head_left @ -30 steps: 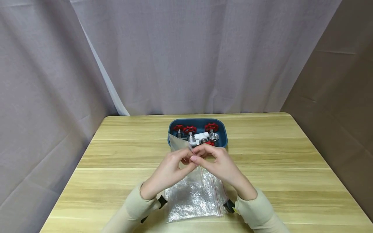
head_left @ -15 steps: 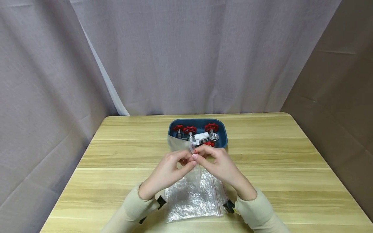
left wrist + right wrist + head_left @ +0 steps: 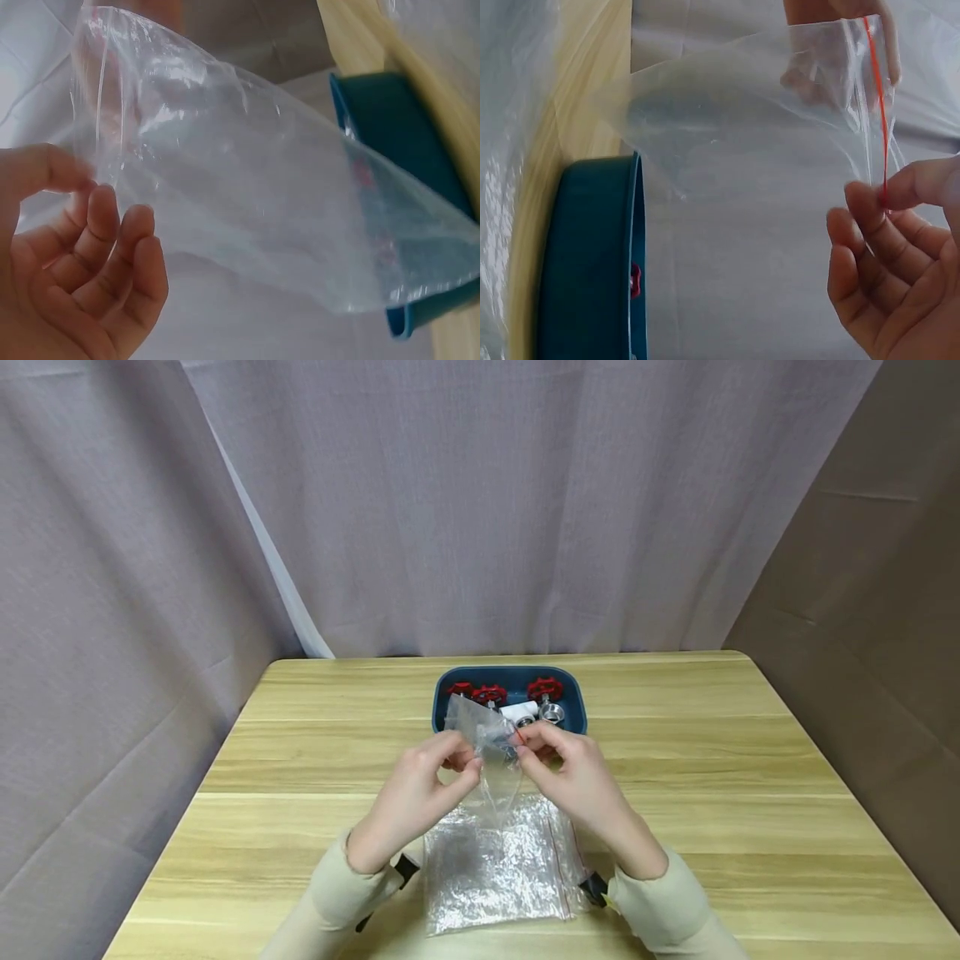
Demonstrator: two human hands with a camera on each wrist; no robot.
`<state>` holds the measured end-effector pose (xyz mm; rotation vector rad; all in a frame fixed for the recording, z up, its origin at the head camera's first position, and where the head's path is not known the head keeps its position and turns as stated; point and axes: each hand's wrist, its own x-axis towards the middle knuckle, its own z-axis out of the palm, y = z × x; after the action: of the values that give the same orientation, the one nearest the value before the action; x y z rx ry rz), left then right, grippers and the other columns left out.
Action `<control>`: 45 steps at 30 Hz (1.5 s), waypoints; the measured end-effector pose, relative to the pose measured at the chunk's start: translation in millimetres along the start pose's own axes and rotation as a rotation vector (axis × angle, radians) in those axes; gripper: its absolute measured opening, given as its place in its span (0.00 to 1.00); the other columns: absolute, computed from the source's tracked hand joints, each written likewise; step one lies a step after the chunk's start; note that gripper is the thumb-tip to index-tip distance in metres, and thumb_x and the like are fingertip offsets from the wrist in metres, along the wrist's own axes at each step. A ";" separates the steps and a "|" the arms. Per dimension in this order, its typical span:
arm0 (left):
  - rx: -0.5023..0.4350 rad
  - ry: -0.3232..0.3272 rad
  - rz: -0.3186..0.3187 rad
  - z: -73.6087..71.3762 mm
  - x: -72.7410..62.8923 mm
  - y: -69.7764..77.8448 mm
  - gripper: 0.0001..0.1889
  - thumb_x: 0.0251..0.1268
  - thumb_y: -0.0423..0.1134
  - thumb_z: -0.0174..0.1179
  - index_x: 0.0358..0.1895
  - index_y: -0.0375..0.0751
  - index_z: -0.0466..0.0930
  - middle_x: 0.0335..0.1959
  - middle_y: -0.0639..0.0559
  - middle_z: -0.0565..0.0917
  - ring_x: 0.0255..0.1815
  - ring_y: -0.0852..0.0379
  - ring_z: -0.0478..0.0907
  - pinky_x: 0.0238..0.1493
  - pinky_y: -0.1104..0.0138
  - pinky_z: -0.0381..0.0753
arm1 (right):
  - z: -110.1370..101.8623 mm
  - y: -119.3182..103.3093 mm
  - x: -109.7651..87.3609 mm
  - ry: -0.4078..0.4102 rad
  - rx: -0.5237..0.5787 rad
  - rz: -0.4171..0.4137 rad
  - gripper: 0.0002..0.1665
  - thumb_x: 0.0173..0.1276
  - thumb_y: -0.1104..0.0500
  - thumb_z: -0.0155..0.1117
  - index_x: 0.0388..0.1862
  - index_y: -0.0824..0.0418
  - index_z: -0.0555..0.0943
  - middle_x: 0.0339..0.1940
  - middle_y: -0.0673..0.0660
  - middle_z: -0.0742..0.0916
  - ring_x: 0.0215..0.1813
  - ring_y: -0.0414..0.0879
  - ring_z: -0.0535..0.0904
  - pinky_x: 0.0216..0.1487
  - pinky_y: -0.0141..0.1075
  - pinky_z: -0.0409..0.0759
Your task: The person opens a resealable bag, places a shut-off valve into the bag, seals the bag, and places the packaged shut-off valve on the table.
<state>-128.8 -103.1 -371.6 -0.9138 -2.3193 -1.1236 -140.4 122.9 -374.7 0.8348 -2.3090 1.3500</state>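
Note:
A clear zip-lock bag (image 3: 498,777) with a red line along its mouth hangs between my two hands, above the table. My left hand (image 3: 420,789) pinches one side of the mouth between thumb and forefinger, as the left wrist view shows at the fingertips (image 3: 97,184). On the opposite side, my right hand (image 3: 573,772) pinches the edge by the red line; its other fingers (image 3: 847,277) curl loosely. The bag looks empty in the wrist views. Below the hands lie more clear zip-lock bags (image 3: 495,885), flat on the table.
Just beyond the hands stands a blue-green bin (image 3: 510,675). In it lie valves with red handwheels (image 3: 544,688), a white pipe fitting (image 3: 519,711) and a metal ring-shaped fitting (image 3: 551,713). The wooden table (image 3: 712,760) meets grey curtains (image 3: 480,510) at the back.
My hands have moved apart, the left to the left and the right slightly to the right. The bag's mouth has spread between them, and its body now hangs in front of the bin.

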 end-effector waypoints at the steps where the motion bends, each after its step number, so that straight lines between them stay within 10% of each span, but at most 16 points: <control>1: 0.016 0.013 0.004 -2.1 0.2 -0.1 0.06 0.62 0.31 0.63 0.32 0.46 0.77 0.29 0.59 0.80 0.35 0.63 0.81 0.40 0.70 0.83 | -1.4 -0.2 0.2 0.013 -0.016 -0.003 0.12 0.63 0.73 0.64 0.42 0.61 0.84 0.29 0.49 0.87 0.28 0.38 0.79 0.31 0.32 0.81; 10: 0.214 0.128 0.065 -23.8 2.1 -0.4 0.05 0.57 0.30 0.61 0.29 0.46 0.77 0.26 0.59 0.78 0.28 0.61 0.76 0.29 0.69 0.78 | -12.6 4.1 -0.9 0.092 -0.219 -0.039 0.15 0.55 0.72 0.65 0.39 0.57 0.85 0.24 0.42 0.80 0.25 0.36 0.72 0.26 0.28 0.73; 24: 0.496 0.079 0.042 -46.1 -4.0 8.5 0.03 0.57 0.37 0.66 0.28 0.46 0.82 0.26 0.58 0.83 0.25 0.60 0.77 0.21 0.68 0.74 | -12.6 4.6 -3.2 0.105 -0.398 -0.147 0.11 0.56 0.68 0.61 0.36 0.58 0.85 0.24 0.44 0.82 0.23 0.34 0.71 0.22 0.29 0.70; 45: 0.437 -0.006 0.095 -36.5 -7.0 10.9 0.09 0.66 0.39 0.60 0.25 0.51 0.78 0.24 0.63 0.78 0.23 0.65 0.74 0.20 0.70 0.73 | -2.8 10.8 -9.3 -0.023 -0.241 -0.075 0.07 0.68 0.65 0.67 0.44 0.59 0.86 0.33 0.48 0.89 0.31 0.36 0.81 0.34 0.32 0.82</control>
<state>-113.6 -130.0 -348.2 -0.8446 -2.3602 -0.5405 -140.1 132.3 -385.7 0.8529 -2.3721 1.0104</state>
